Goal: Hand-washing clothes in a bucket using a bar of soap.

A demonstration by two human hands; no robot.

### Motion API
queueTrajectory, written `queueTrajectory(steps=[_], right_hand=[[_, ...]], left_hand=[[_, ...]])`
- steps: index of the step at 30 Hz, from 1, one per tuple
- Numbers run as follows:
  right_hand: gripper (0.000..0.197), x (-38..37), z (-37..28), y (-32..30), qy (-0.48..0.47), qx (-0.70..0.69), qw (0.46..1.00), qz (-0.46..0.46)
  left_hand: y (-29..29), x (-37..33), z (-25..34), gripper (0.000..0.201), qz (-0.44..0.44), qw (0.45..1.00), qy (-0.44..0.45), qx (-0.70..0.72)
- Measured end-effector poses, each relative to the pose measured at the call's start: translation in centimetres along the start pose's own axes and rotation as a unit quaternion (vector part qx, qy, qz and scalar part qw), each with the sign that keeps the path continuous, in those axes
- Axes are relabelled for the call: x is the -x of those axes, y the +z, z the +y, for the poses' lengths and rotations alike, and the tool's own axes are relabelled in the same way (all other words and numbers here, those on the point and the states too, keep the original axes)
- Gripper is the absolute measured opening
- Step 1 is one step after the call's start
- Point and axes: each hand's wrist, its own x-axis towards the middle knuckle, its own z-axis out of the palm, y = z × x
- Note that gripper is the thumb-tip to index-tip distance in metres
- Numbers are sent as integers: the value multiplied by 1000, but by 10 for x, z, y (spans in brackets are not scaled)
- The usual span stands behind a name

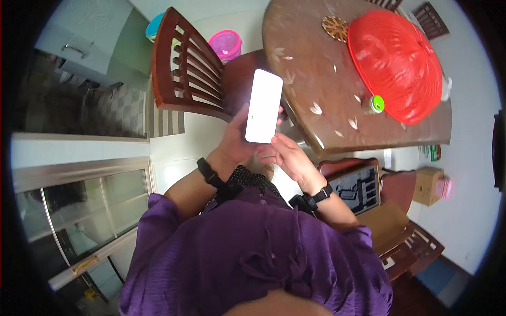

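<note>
A smartphone [264, 105] with a glowing white screen is held upright in front of my body, between the chair and the table. My left hand [238, 138] is closed round its left side and back, with fingertips showing past its right edge. At the phone's lower right corner, my right hand [289, 157] pinches the edge, its other fingers curled below. Each wrist wears a black strap. The screen is too bright to make out what it displays.
A brown dining table [300, 68] carries a red mesh food cover [395, 63], a green-lidded jar [375, 104] and a round woven trivet [335, 28]. A wooden chair [184, 68] stands left of it, near a pink basket [225, 44]. An open case [358, 189] lies at right.
</note>
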Motion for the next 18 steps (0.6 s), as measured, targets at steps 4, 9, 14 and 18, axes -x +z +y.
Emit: queueTrajectory(steps=[4, 9, 14, 18], right_hand=[[32, 31, -13, -12, -15, -16, 996, 83], [25, 23, -17, -55, -51, 13, 969, 242], [12, 24, -25, -131, -83, -3, 946, 313], [14, 26, -30, -168, -89, -10, 930, 357]], left_hand=[[17, -10, -27, 34, -3, 918, 95, -385], [-13, -12, -46, 53, 134, 958, -251, -28], [-57, 42, -13, 43, 116, 964, -235, -52], [-95, 91, 24, 38, 218, 958, -183, -35]])
